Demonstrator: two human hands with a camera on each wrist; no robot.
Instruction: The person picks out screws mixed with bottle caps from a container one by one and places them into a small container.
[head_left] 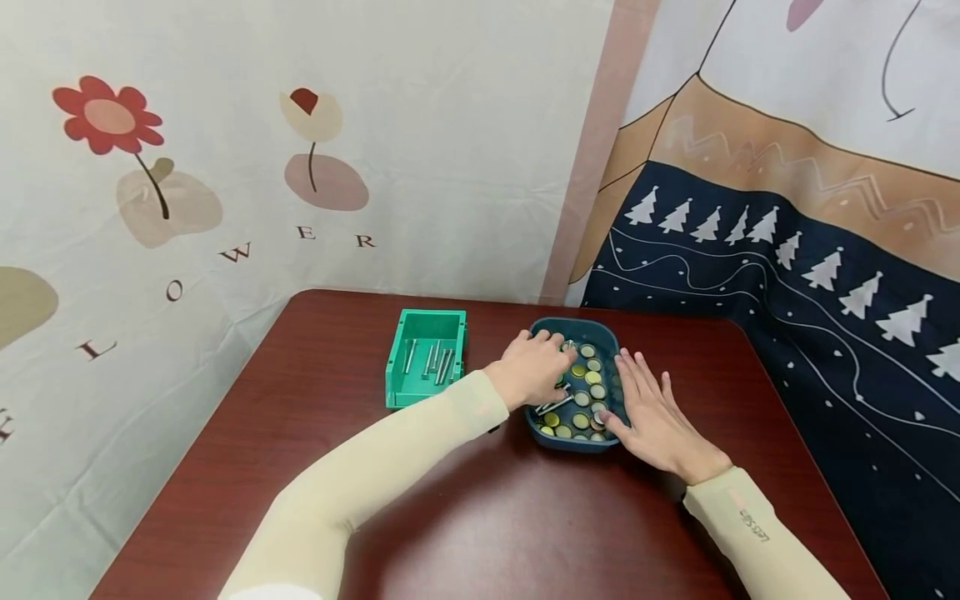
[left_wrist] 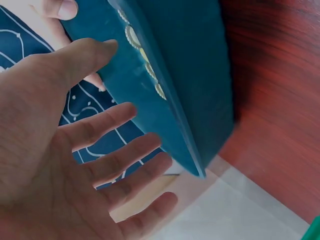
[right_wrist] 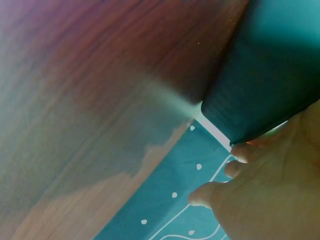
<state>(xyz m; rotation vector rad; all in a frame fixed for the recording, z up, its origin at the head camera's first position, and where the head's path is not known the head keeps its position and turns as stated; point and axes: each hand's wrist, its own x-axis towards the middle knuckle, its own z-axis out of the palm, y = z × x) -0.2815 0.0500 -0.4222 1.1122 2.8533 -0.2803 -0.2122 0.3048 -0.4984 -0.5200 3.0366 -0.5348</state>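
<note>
A dark blue bin (head_left: 573, 444) holds many round bottle caps (head_left: 592, 377) in gold and silver, plus several silver bolts (head_left: 553, 405). My left hand (head_left: 534, 367) is over the bin's left side with its fingers spread; in the left wrist view its palm (left_wrist: 60, 160) and fingers show nothing between them. At the bin's right rim, my right hand (head_left: 660, 421) rests with straight fingers along the outside and its thumb over the edge, near the caps. Left of the bin stands a green tray (head_left: 426, 400) with several bolts (head_left: 444, 365) lying in it.
Both containers stand toward the back of a reddish-brown table (head_left: 480, 533). A white curtain with flower prints (head_left: 450, 150) hangs behind it, and a dark blue tree-patterned cloth (head_left: 825, 367) hangs at the right.
</note>
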